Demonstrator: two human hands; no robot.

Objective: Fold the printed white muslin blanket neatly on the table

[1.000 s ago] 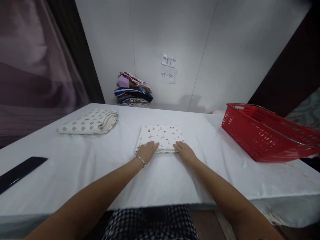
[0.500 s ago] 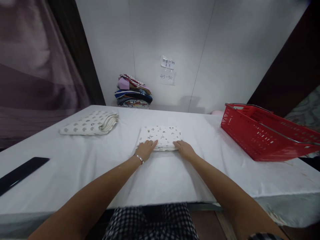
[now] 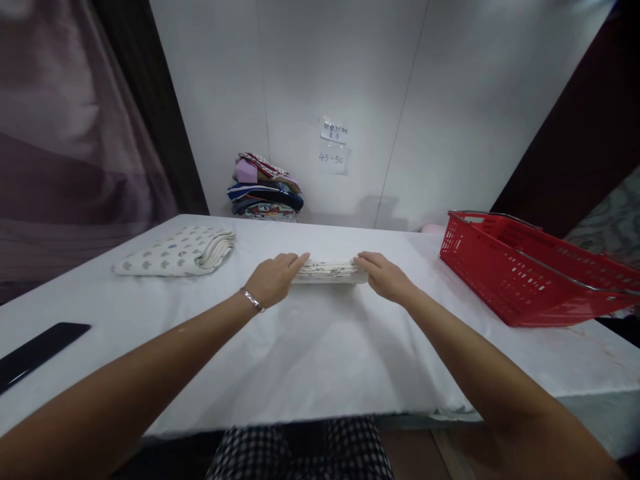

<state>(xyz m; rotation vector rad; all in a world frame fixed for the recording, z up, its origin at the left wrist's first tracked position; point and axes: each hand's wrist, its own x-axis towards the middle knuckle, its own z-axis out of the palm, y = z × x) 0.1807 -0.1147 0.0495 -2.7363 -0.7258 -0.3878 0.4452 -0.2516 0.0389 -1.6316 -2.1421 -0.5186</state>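
Folded cloth (image 3: 330,271) on table (image 3: 320,347), gripped at both ends between left hand (image 3: 275,278) and right hand (image 3: 383,275). Second folded cloth (image 3: 175,251) left of grip; basket (image 3: 530,273) right; clothes stack (image 3: 265,193) behind.

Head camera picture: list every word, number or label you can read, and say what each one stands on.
"45-50": handwritten on the lower paper note stuck to the white wall.
Upper paper note: handwritten characters, too small and blurred to read.
Folded printed cloth between the left hand and right hand: pattern only, no readable text.
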